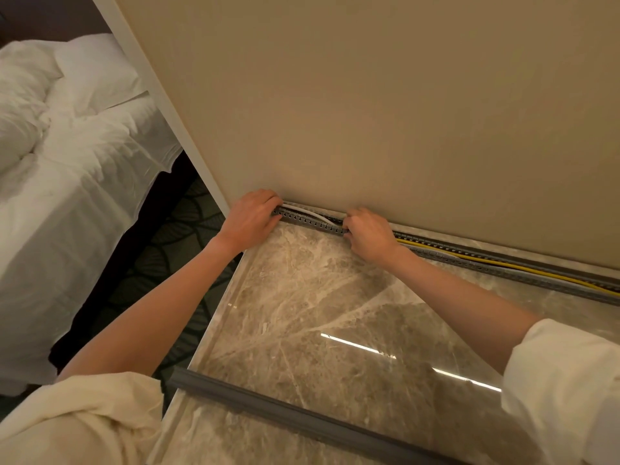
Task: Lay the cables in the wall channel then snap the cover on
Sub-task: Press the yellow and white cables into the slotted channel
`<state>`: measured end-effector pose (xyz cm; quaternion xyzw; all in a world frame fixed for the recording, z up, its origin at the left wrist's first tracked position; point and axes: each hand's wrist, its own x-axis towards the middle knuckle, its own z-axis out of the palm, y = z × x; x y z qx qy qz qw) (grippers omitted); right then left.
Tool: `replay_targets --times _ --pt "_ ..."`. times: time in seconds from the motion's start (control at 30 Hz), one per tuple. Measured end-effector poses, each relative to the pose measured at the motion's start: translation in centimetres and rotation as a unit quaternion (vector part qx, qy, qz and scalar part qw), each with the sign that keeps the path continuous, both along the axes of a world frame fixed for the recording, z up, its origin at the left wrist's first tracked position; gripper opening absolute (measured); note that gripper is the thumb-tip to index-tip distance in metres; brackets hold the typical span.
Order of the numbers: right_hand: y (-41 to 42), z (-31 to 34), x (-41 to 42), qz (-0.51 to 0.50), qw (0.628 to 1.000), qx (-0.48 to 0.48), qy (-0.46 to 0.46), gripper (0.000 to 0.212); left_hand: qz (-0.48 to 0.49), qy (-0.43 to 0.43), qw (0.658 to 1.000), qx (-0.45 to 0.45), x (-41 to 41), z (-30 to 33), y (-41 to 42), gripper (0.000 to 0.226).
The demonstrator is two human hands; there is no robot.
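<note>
Your hands are at the channel point(436, 250), mid-frame.
Left hand point(250, 218) and right hand point(367, 234) fingers curl onto the white cable point(307, 212); the cover point(302, 416) lies on the counter point(318, 297), bottom.

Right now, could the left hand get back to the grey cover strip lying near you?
Probably yes. The cover strip lies bare on the marble top, nothing on it, with open surface between. The left hand is busy at the channel and must let go first.

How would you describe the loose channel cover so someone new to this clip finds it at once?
Start at the marble countertop that meets the beige wall. Along its near edge, closest to the camera, lies the cover, a long plain grey strip that neither hand touches. Unlike the slotted channel against the wall, it has no slots and holds no cables.
</note>
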<state>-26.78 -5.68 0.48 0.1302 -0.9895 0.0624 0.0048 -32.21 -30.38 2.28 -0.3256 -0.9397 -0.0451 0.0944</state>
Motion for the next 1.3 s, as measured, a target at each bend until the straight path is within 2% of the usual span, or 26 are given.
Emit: replay_targets --times 0.47,0.57,0.67,0.77,0.9,1.03,1.17,1.3 --pt "0.1 0.4 0.3 0.012 1.000 0.016 -0.011 0.014 0.047 -0.019 0.998 -0.033 0.0 -0.2 1.3 0.026" --pt "0.3 0.1 1.2 0.003 1.000 -0.008 -0.002 0.032 0.050 -0.033 0.998 -0.029 0.5 -0.3 1.0 0.030" --pt "1.3 -0.2 2.8 -0.004 0.998 -0.050 0.038 0.053 0.058 -0.033 0.997 -0.041 1.7 -1.1 0.7 0.048" --pt "3.3 -0.7 4.8 -0.015 0.996 -0.044 0.074 0.059 0.086 -0.029 0.995 -0.042 3.2 -1.8 1.0 0.056" --pt "7.1 -1.1 7.5 -0.055 0.996 -0.028 0.066 0.058 0.098 -0.040 0.994 -0.030 5.1 -1.9 2.7 0.057" --pt "10.4 -0.6 10.4 -0.117 0.990 -0.044 0.064 0.050 0.064 -0.084 0.994 0.025 7.2 -1.3 6.2 0.054" --pt "13.6 -0.2 15.4 -0.187 0.976 -0.090 0.070 0.054 0.008 -0.135 0.985 0.106 11.5 -0.7 10.6 0.043" --pt "17.3 -0.3 22.7 -0.267 0.951 -0.151 0.049 0.056 -0.109 -0.177 0.973 0.097 17.9 -1.1 15.0 0.034"
